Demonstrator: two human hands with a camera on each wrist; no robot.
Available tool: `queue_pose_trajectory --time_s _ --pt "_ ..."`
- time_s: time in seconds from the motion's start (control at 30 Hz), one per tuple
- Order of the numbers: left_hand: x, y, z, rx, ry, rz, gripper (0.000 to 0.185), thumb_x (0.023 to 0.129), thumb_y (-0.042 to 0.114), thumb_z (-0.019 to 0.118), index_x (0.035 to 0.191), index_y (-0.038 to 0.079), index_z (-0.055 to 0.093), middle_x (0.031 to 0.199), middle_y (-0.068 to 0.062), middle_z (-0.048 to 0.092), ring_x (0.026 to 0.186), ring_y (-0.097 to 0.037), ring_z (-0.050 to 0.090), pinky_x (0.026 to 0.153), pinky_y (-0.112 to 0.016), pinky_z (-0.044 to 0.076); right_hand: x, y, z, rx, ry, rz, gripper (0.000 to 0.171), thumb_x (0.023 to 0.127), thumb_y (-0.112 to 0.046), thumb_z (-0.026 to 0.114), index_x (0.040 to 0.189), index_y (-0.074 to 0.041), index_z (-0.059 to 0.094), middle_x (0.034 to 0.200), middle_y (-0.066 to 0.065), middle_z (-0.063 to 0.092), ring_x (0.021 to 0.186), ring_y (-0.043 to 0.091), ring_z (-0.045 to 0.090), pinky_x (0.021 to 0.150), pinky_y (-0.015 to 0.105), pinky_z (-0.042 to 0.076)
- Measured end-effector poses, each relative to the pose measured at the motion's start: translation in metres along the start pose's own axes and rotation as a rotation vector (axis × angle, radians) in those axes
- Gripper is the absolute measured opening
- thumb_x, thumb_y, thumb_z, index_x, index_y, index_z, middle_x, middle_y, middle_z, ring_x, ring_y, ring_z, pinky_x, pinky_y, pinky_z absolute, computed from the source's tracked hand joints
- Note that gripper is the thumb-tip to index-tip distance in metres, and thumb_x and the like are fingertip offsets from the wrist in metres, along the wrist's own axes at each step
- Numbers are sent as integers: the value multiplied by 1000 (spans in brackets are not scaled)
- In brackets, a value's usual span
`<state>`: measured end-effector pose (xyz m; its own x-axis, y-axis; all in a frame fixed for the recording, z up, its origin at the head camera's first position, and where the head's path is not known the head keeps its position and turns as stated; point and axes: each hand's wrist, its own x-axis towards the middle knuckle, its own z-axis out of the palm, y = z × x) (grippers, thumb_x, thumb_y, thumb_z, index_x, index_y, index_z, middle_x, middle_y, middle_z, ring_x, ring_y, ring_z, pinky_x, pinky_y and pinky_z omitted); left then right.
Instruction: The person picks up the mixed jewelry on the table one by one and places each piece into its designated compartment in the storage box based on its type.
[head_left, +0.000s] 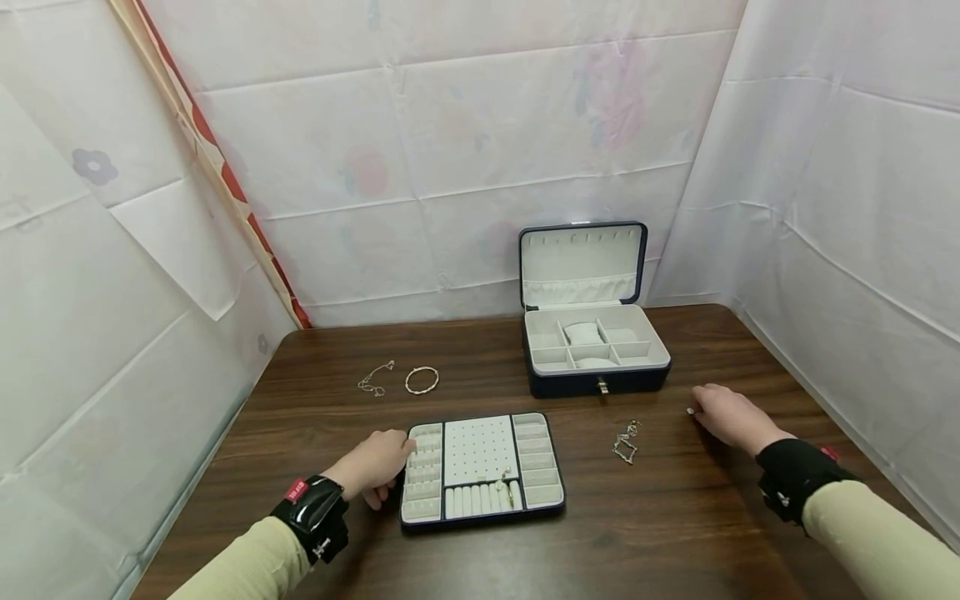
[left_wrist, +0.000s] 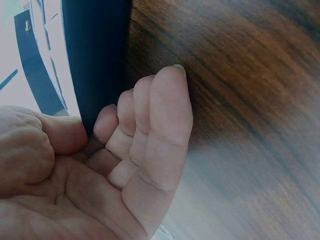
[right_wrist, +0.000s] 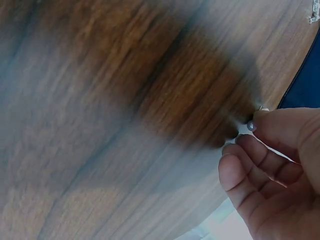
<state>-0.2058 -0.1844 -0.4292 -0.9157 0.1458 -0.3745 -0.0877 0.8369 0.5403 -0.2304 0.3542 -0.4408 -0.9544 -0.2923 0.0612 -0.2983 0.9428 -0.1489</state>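
Note:
A dark blue jewellery tray (head_left: pixel 480 468) with white padded slots lies near the table's front edge. My left hand (head_left: pixel 393 471) grips its left rim, and in the left wrist view the thumb and fingers (left_wrist: pixel 120 125) pinch the dark tray edge (left_wrist: pixel 97 60). To the right, my right hand (head_left: pixel 697 412) rests on the wood and pinches a small pearl stud (head_left: pixel 690 410). The right wrist view shows that stud (right_wrist: pixel 251 126) held at the fingertips (right_wrist: pixel 235 150), just above the table.
An open dark blue jewellery box (head_left: pixel 596 342) with white compartments stands at the back. A thin chain (head_left: pixel 375 380) and a bangle (head_left: pixel 422 380) lie to the left behind the tray. A silver bracelet (head_left: pixel 626 440) lies between tray and right hand. White sheets wall the table.

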Motion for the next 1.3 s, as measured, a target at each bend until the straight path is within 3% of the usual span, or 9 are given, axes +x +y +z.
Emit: queue_pose_trajectory --time_s 0.27,0.47,0.8,1.3 --pt "0 -1 1 -2 1 2 30 109 22 40 103 0 60 67 -18 58 49 -29 61 41 -42 55 4 -2 2 -7 -1 1 12 86 6 64 81 -3 58 76 6 59 69 22 58 63 43 51" --pt "0 -1 1 -6 2 4 30 109 22 40 102 0 60 67 -18 58 49 -29 61 41 -42 55 4 -4 2 20 -26 9 14 81 5 67 80 -3 56 75 5 56 67 19 52 60 39 47" --pt "1 -2 1 -15 -5 2 29 109 21 40 104 0 60 67 -19 57 49 -30 60 41 -42 55 5 -5 3 22 -62 41 15 81 3 68 81 -4 55 76 5 56 68 20 54 61 39 48" --pt "0 -2 1 -23 -11 10 29 109 22 40 108 0 60 68 -19 57 50 -29 60 41 -42 55 7 -3 -2 114 -139 134 13 82 -3 67 85 -4 55 75 5 56 65 19 51 57 33 42"
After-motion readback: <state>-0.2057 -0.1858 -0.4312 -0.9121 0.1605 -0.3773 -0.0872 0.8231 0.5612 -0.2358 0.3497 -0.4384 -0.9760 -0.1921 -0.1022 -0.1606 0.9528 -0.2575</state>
